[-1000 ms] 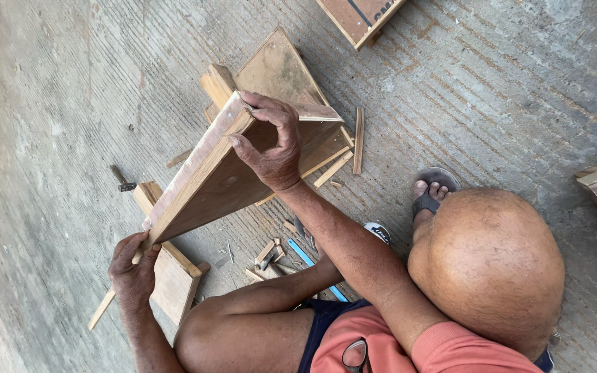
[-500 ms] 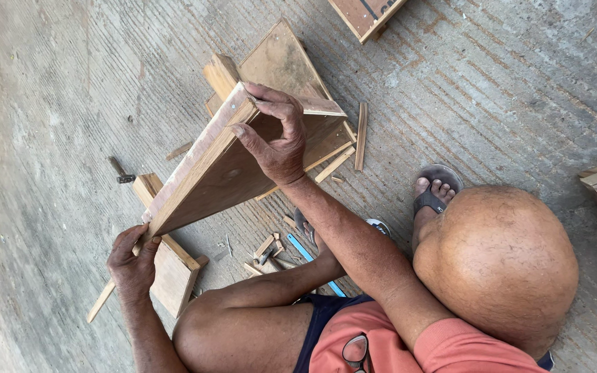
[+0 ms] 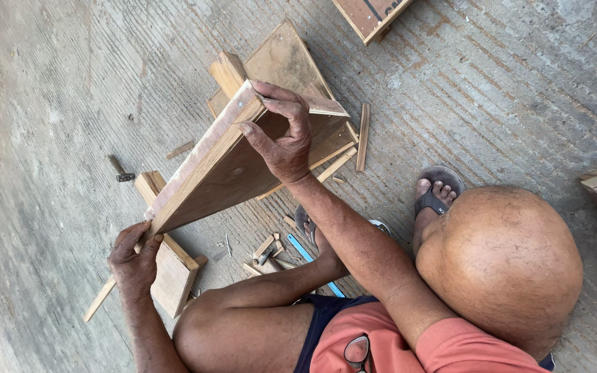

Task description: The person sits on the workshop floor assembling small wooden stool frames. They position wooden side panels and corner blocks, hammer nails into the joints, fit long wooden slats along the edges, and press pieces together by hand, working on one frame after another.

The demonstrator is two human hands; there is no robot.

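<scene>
- Head view: the right hand [image 3: 285, 138] clamps the upper corner of the wooden panel [image 3: 222, 173], fingers hooked over the edge and thumb pressed against the face.
- The left hand [image 3: 133, 266] pinches the panel's lower corner, just above a wooden block [image 3: 171, 273] on the concrete floor [image 3: 70, 83].
- Compared with a second ago, the upper end has risen a little and swung right; the lower corner has hardly moved, so the panel looks to be pivoting there.
- A hammer [image 3: 120, 169] lies untouched on the floor beyond the panel, with offcuts [image 3: 271, 249] beside the knee.
</scene>
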